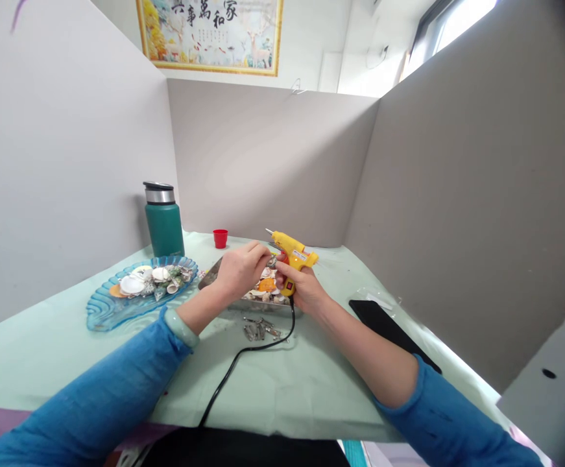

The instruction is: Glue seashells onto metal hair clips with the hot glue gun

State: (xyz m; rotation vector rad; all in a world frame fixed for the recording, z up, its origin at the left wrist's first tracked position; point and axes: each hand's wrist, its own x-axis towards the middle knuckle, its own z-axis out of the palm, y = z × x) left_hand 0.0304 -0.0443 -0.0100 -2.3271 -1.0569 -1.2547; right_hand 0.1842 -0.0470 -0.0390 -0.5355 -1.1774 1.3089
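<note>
My right hand [305, 287] is closed around the handle of a yellow glue gun [292, 250], its metal nozzle pointing up and to the left. From the handle's base a black cord [243, 351] runs down to the table's front edge. Beside it, my left hand [244, 267] is closed in a pinch close to the right fingertips; a small piece shows there, too small to name. Below both hands lies a metal tray [278, 307] filled with shells [267, 284], partly hidden by my left hand. Small metal clips [261, 329] lie in a pile before the tray.
A blue scalloped glass dish [98, 314] holding shells stands at the left, with a green bottle [163, 227] behind it. A red cup [220, 239] is farther back. A black flat object [389, 331] lies at right. Grey partitions [272, 155] surround the table.
</note>
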